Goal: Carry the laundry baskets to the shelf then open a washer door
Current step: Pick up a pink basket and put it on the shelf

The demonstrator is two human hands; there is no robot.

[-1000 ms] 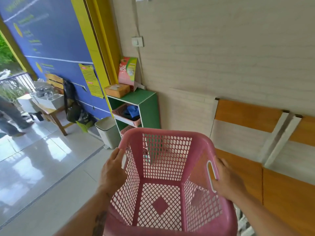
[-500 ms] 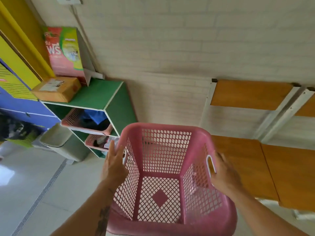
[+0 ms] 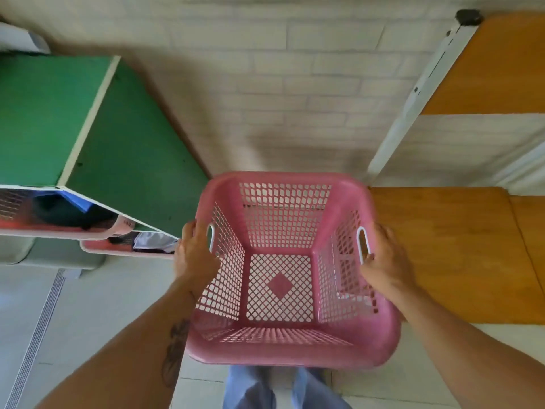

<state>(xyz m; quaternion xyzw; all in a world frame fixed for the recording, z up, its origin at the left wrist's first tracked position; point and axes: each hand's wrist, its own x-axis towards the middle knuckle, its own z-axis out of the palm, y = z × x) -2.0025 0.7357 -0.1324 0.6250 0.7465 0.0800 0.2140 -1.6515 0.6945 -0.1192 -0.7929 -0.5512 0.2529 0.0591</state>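
Note:
An empty pink mesh laundry basket (image 3: 283,346) hangs in front of me, low and centred, seen from above. My left hand (image 3: 193,255) grips its left rim by the handle slot. On the opposite side my right hand (image 3: 386,261) clasps the right rim beside the other slot. The green shelf (image 3: 124,149) stands just left of the basket, against the white brick wall. Two pink baskets sit in its compartments: an upper basket (image 3: 53,227) with dark and blue cloth and a lower basket (image 3: 129,249) with grey cloth. No washer is in view.
A wooden bench (image 3: 451,249) with white metal frame bars (image 3: 413,101) runs along the wall on the right. A grey bin (image 3: 47,256) sits on the tiled floor under the shelf's left side. A floor drain strip (image 3: 35,335) crosses the lower left. My legs show below the basket.
I have moved closer to the shelf and my view has tilted downward. The basket, still in both hands, now sits right beside the shelf's side panel; the boxes on top have left the view.

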